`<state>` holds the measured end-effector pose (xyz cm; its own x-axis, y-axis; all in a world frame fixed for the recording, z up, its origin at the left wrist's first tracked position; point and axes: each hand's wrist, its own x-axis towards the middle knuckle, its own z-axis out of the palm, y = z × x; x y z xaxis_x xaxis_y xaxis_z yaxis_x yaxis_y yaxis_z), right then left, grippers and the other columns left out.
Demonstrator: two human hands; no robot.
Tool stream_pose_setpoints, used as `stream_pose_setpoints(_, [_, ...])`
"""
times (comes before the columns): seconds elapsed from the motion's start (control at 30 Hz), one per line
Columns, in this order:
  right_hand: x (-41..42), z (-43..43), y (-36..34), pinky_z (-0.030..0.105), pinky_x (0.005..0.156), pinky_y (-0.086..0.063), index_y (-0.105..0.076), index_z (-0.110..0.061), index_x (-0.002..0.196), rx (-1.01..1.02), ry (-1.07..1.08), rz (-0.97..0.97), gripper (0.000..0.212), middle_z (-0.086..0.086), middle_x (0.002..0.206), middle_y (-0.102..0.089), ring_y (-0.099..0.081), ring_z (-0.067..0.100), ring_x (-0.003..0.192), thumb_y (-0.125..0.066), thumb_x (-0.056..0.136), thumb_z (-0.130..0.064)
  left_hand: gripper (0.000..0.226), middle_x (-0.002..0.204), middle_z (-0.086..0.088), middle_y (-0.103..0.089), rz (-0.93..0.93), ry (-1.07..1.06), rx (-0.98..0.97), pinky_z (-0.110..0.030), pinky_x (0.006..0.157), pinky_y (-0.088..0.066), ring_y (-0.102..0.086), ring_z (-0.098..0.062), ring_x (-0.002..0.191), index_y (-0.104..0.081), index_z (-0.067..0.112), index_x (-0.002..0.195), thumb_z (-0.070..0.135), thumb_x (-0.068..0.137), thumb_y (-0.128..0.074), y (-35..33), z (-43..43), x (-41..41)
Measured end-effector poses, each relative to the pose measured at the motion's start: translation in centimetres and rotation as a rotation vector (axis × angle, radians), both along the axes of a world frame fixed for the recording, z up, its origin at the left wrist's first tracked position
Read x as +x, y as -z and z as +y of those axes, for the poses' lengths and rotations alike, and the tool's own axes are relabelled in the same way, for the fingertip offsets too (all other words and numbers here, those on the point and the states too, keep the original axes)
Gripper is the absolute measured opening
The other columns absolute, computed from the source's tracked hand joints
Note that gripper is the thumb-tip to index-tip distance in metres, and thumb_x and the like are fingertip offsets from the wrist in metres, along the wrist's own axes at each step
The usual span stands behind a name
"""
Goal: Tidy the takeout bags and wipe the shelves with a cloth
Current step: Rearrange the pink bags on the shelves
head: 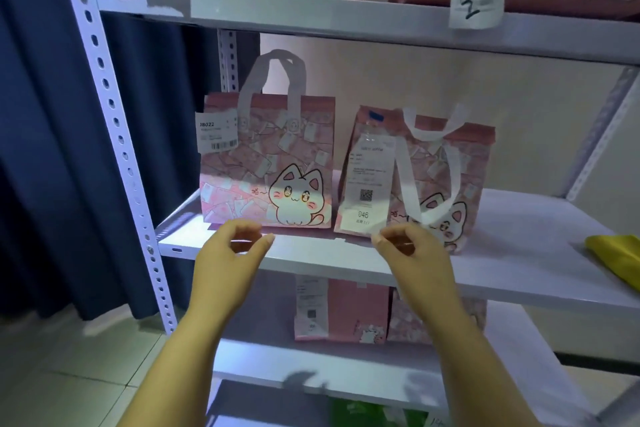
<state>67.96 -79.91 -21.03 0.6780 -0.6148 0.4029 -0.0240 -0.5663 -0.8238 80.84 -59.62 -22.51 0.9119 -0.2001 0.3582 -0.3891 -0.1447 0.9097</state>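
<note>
- Hands are both raised in front of the middle shelf (pixel 519 263). The left hand (pixel 228 246) has its fingers loosely curled, with the thumb apart from them, and it holds nothing.
- The right hand (pixel 415 250) is curled the same way, just below the receipt (pixel 367 184). I cannot tell if it touches the paper.
- Two pink cat bags stand side by side on this shelf: the left bag (pixel 266 163) with handles up, the right bag (pixel 446 180) with one handle hanging down its front.
- A yellow cloth (pixel 616 253) lies at the right end of the same shelf, well apart from the bags.
</note>
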Motion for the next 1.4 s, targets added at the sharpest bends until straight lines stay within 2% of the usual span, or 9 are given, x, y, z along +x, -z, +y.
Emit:
stream_pose_setpoints(0.2, [5.7, 1.5, 1.5, 0.014, 0.076, -0.042, -0.057, -0.027, 0.117, -0.010, 0.031, 0.052, 0.034, -0.014, 0.110, -0.057, -0.054, -0.004, 0.095, -0.066, 0.084, -0.029, 0.030, 0.108, 0.009, -0.060, -0.021, -0.099, 0.019, -0.014, 0.070, -0.040, -0.056, -0.004, 0.097, -0.057, 0.025, 0.110, 0.024, 0.082, -0.068, 1.8, 1.5, 6.0])
stream_pose_setpoints(0.33, [9.2, 2.4, 1.3, 0.036, 0.104, -0.040, -0.034, -0.026, 0.141, -0.081, 0.052, 0.131, 0.061, -0.007, 0.141, -0.037, -0.041, 0.013, 0.126, -0.063, 0.087, -0.029, 0.048, 0.121, 0.010, -0.045, -0.037, -0.137, 0.031, -0.010, 0.074, -0.036, -0.047, -0.005, 0.105, -0.047, 0.022, 0.128, 0.018, 0.084, -0.066, 2.0, 1.4, 9.6])
stream_pose_setpoints(0.53, [13.3, 3.0, 1.0, 0.023, 0.106, -0.017, -0.013, -0.026, 0.148, -0.199, 0.100, 0.159, 0.074, -0.007, 0.155, -0.014, -0.019, 0.013, 0.140, -0.058, 0.090, -0.034, 0.066, 0.130, 0.004, -0.036, -0.078, -0.140, 0.115, -0.027, 0.092, -0.033, -0.042, -0.010, 0.110, -0.031, 0.026, 0.140, 0.019, 0.084, -0.065, 2.1, 0.7, 13.7])
stream_pose_setpoints(0.7, [14.9, 2.9, 0.9, 0.025, 0.105, -0.023, -0.019, -0.017, 0.147, -0.180, 0.177, 0.191, 0.073, 0.001, 0.151, -0.025, -0.027, 0.018, 0.137, -0.060, 0.089, -0.035, 0.070, 0.143, 0.002, -0.034, -0.013, -0.131, 0.065, -0.029, 0.098, -0.033, -0.043, -0.015, 0.123, -0.026, 0.022, 0.144, 0.019, 0.085, -0.064, 2.5, 0.6, 15.4])
stream_pose_setpoints(0.8, [15.1, 3.0, 1.0, 0.029, 0.105, -0.029, -0.023, -0.014, 0.147, -0.149, 0.179, 0.215, 0.071, 0.003, 0.148, -0.034, -0.034, 0.021, 0.134, -0.061, 0.089, -0.031, 0.066, 0.126, 0.014, -0.039, -0.015, -0.112, 0.053, -0.025, 0.091, -0.035, -0.045, -0.005, 0.109, -0.030, 0.023, 0.142, 0.016, 0.086, -0.064, 2.5, 0.8, 15.6])
stream_pose_setpoints(0.9, [14.9, 3.1, 1.1, 0.029, 0.106, -0.029, -0.027, -0.014, 0.146, -0.123, 0.193, 0.209, 0.069, 0.002, 0.147, -0.037, -0.035, 0.020, 0.134, -0.063, 0.088, -0.026, 0.052, 0.115, 0.011, -0.042, -0.034, -0.133, 0.098, -0.014, 0.077, -0.035, -0.050, 0.000, 0.087, -0.044, 0.024, 0.132, 0.016, 0.085, -0.064, 2.3, 1.2, 15.4])
stream_pose_setpoints(1.0, [14.0, 3.4, 1.0, 0.033, 0.105, -0.038, -0.037, -0.020, 0.141, -0.072, 0.194, 0.128, 0.062, -0.001, 0.138, -0.047, -0.046, 0.016, 0.124, -0.065, 0.086, -0.017, 0.048, 0.112, 0.010, -0.042, -0.035, -0.152, 0.096, -0.009, 0.065, -0.033, -0.049, 0.005, 0.083, -0.050, 0.027, 0.123, 0.012, 0.081, -0.067, 2.1, 1.8, 14.2])
stream_pose_setpoints(1.2, [10.2, 4.8, 0.8, 0.031, 0.090, -0.051, -0.050, -0.025, 0.126, 0.005, 0.167, 0.012, 0.050, -0.007, 0.119, -0.059, -0.056, 0.010, 0.105, -0.066, 0.082, -0.008, 0.050, 0.117, 0.007, -0.046, -0.048, -0.205, 0.058, -0.024, 0.080, -0.039, -0.052, -0.010, 0.095, -0.051, 0.026, 0.118, 0.008, 0.076, -0.070, 1.4, 3.9, 10.0])
stream_pose_setpoints(1.4, [4.2, 6.5, 1.3, 0.002, 0.063, -0.042, -0.054, -0.027, 0.115, 0.030, 0.100, -0.063, 0.045, -0.027, 0.094, -0.055, -0.054, -0.015, 0.084, -0.071, 0.078, -0.008, 0.046, 0.114, 0.008, -0.047, -0.069, -0.251, 0.011, -0.016, 0.070, -0.041, -0.052, 0.001, 0.089, -0.049, 0.032, 0.108, 0.010, 0.075, -0.073, 1.4, 6.5, 3.3])
